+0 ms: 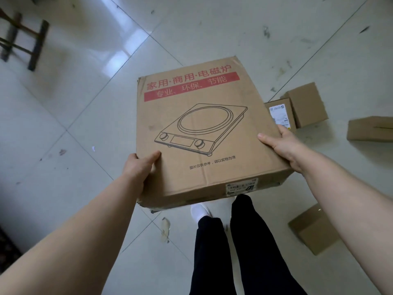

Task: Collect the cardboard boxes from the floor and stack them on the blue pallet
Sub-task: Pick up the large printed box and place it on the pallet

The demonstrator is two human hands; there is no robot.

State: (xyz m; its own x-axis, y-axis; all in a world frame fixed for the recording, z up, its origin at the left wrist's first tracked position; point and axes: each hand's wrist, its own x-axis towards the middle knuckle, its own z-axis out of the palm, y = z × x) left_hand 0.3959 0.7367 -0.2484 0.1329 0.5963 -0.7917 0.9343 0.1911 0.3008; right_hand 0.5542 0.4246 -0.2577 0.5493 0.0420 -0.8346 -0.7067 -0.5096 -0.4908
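Cardboard, stiff though creased: the box is carried mid-frame above the floor. The left grip and right grip clasp its opposite side edges, thumbs on top. It looks wide, flat and probably moderately heavy, so fingers belong underneath. Smaller boxes lie at the right.

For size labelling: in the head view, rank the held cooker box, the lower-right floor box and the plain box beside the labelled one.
1. held cooker box: largest, also nearest.
2. lower-right floor box and plain box: look alike, unranked.

Left grip, right grip, thumbs uppermost
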